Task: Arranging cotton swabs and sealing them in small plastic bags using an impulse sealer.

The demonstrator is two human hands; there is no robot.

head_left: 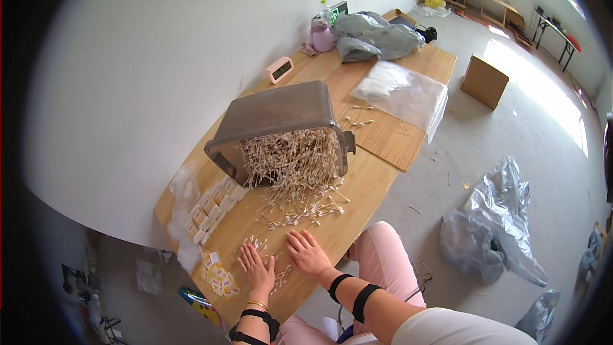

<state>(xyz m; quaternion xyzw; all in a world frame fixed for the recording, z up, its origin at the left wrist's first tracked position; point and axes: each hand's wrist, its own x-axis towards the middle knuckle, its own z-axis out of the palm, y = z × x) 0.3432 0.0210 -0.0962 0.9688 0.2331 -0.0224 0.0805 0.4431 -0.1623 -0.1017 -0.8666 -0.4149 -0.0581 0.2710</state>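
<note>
My left hand [257,273] lies palm down with its fingers stretched out, over a small heap of cotton swabs [257,243] on the table. More swabs [281,278] show between my two hands. To its right, my right hand [308,254] rests on the wood, fingers extended and nothing seen in them. Ahead of both hands a grey plastic bin [274,105] lies on its side, and a large pile of cotton swabs [294,160] spills out of its mouth. Left of my left hand are yellow-and-white paper labels [219,278] and a row of small packs [207,211].
Clear plastic bags [184,207] line the table's left edge. Farther back stand a pink clock [280,70], a purple jug [322,37], grey plastic sheeting [377,35] and a flat clear bag [408,92]. A cardboard box [484,82] and crumpled plastic [491,223] are on the floor.
</note>
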